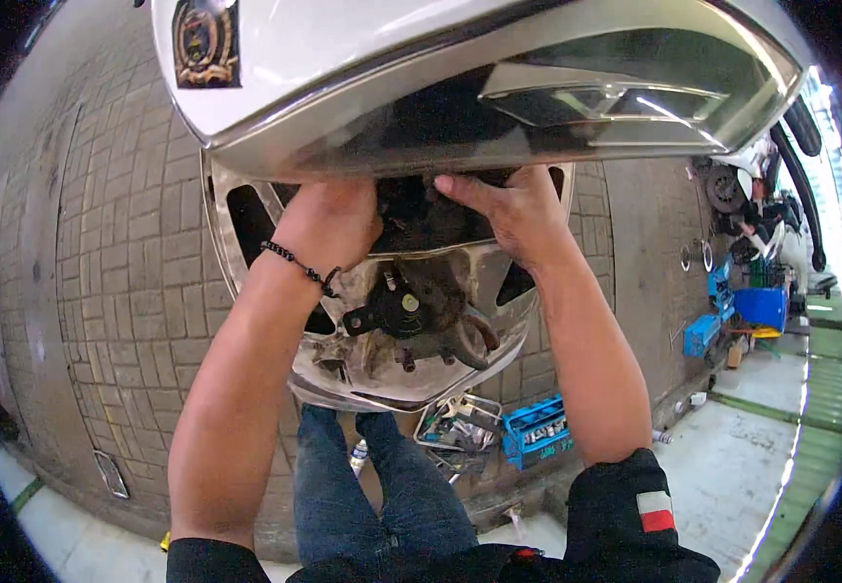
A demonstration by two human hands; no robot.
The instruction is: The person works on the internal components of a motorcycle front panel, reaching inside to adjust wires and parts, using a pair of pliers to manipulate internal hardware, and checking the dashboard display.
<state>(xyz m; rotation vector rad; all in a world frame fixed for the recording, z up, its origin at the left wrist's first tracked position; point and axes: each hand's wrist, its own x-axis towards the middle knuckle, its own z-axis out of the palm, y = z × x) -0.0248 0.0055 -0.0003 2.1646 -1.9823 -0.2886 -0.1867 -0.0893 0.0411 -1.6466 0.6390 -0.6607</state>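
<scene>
A white vehicle body panel with a glossy dark lens cover (635,107) overhangs the top of the view. Both my hands reach up under its lower edge. My left hand (333,214), with a black beaded bracelet on the wrist, is curled closed; the cover's edge hides its fingertips and whatever they hold. Opposite it, my right hand (510,212) stretches its thumb toward the dark opening between the hands, while its other fingers disappear behind the cover. Below sits a dirty silver front section (343,360) carrying a round black horn-like part (399,303) and a curved hose.
Below the vehicle, near my legs, lie a wire tray of tools (460,428) and a blue toolbox (535,430). More blue boxes (761,306) and machine parts with a wheel (725,189) stand at the right. Brick paving (129,253) spreads around the vehicle.
</scene>
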